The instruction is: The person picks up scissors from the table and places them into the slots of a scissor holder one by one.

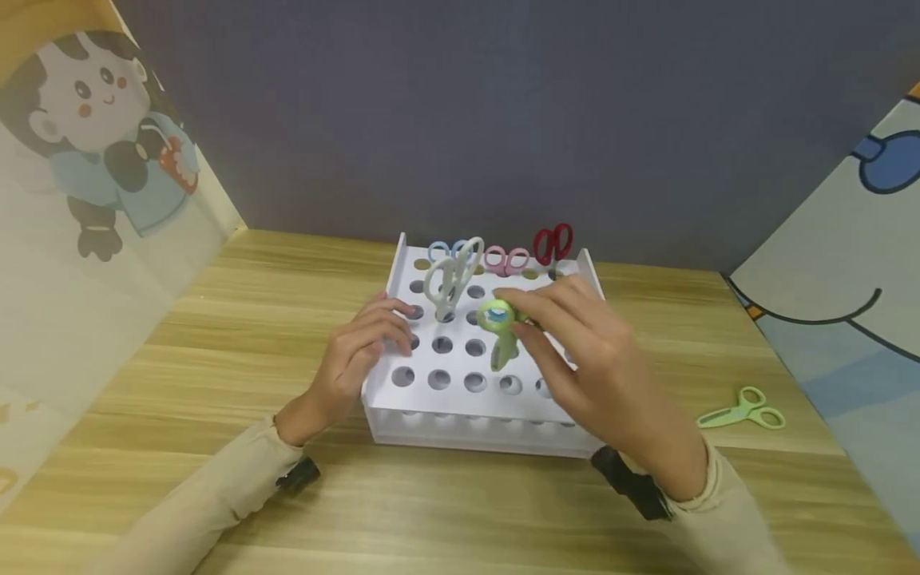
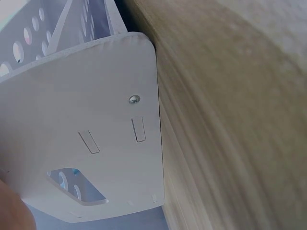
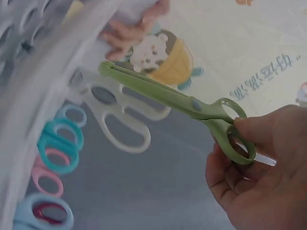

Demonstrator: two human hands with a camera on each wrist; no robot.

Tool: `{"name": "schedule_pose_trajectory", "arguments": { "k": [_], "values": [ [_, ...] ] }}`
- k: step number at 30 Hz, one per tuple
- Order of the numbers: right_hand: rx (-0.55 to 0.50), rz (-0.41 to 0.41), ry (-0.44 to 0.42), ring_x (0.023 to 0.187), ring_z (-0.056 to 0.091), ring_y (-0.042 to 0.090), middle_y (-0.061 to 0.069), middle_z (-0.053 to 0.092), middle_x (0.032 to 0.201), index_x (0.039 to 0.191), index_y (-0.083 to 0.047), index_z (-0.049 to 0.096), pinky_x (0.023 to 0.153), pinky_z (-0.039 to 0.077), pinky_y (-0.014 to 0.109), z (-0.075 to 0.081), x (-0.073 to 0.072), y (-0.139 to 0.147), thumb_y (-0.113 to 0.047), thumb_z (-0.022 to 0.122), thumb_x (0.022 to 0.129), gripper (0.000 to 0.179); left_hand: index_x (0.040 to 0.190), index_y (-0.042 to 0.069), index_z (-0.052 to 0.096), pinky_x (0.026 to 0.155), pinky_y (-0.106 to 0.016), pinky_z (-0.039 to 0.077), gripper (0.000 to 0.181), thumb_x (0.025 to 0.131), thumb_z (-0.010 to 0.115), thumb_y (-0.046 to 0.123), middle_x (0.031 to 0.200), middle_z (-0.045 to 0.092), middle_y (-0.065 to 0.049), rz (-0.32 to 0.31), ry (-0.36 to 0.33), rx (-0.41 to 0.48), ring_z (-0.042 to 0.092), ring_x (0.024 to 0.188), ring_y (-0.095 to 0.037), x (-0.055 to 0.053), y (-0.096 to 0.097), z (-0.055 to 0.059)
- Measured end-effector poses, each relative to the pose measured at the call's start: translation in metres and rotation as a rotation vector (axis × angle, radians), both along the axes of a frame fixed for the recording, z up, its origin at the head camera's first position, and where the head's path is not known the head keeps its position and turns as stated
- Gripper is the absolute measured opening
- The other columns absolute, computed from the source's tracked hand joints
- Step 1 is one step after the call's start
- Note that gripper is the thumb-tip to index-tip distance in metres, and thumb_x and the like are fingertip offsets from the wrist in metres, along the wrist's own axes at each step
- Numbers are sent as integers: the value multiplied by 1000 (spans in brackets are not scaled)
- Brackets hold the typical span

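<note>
My right hand (image 1: 596, 351) pinches a pair of light green scissors (image 3: 163, 93) by the finger loops between thumb and fingers. Their tips point down over the white holed rack (image 1: 456, 403), near its middle. The left hand (image 1: 359, 359) rests on the rack's left edge, its relaxed fingers lying over the side panel onto the top. White scissors (image 1: 449, 283) stand in a hole between the hands. Along the back stand light blue scissors (image 1: 438, 251), pink scissors (image 1: 506, 259) and red scissors (image 1: 553, 243). Teal scissors (image 3: 60, 143) show in the right wrist view.
A second pair of green scissors (image 1: 743, 411) lies flat on the wooden table (image 1: 460, 511), right of the rack. Behind the rack rises a grey panel (image 1: 446, 120). Panels with cartoon prints (image 1: 108, 120) flank the table on both sides.
</note>
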State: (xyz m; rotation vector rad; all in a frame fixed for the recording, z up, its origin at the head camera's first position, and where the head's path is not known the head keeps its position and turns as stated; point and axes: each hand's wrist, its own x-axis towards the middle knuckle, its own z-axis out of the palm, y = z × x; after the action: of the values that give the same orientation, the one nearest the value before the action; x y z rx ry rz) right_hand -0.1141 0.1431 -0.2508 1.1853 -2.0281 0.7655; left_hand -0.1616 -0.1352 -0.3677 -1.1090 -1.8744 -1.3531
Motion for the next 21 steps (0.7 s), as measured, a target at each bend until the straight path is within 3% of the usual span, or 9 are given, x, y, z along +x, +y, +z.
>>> {"name": "schedule_pose_trajectory", "arguments": {
  "k": [6,14,21],
  "values": [
    [-34,81,16,84,55,17,3,66,93,116,1,68,72,42,21,-8,0,-17,-19,51,103,29,82,5,66,119,-57,21,33,85,34,-1,93,68,-13,2,-4,-2,57,115,-35,0,0,0],
    [-86,153,-23,88,57,18,5,69,103,113,1,68,75,44,22,-14,0,-33,-13,58,99,22,81,4,65,118,-60,22,32,86,34,0,92,68,-12,-2,-7,-2,58,114,-36,-1,0,-1],
    [-10,166,-73,93,58,17,5,67,103,117,-1,66,79,47,24,-31,-9,-44,-6,62,95,23,81,5,64,119,-58,21,31,86,34,1,94,67,-10,7,-11,-19,57,115,-34,-2,-1,-1]
  ]
}}
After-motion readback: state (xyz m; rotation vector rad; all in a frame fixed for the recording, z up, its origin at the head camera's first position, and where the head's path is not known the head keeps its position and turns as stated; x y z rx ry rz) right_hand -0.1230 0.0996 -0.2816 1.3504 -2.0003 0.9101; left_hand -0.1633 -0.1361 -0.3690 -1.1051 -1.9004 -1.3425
